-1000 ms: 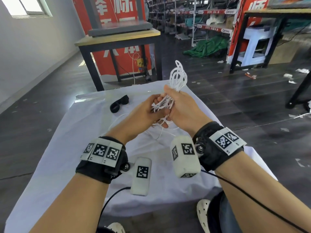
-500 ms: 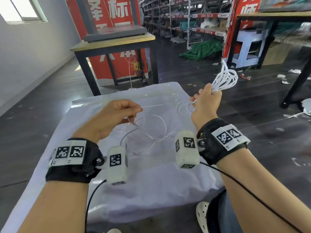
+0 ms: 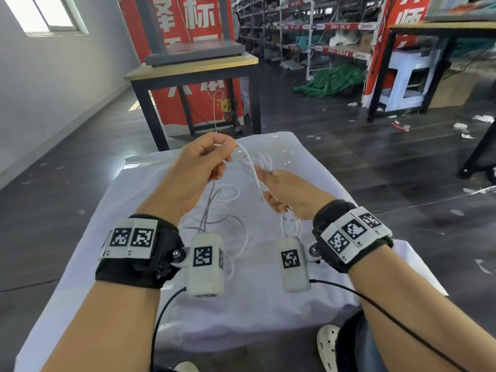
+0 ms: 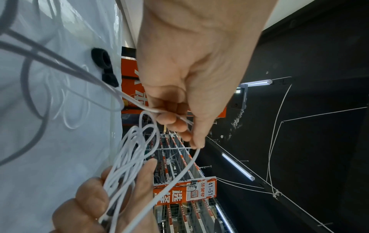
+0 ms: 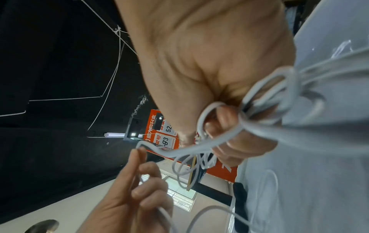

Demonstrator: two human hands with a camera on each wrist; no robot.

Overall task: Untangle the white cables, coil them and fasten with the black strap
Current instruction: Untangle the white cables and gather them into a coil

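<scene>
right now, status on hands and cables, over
Left hand pinches one white cable strand. Right hand grips the gathered coil. Loose cable trails on the white cloth. Black strap lies unused on the cloth.

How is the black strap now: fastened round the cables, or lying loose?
Loose. The strap lies curled on the white cloth, apart from the cables, which both hands hold.

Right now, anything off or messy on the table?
Nothing damaged. The white cables are only partly coiled: the right hand grips a bundle, loose loops trail on the cloth. The black strap lies unused.
</scene>
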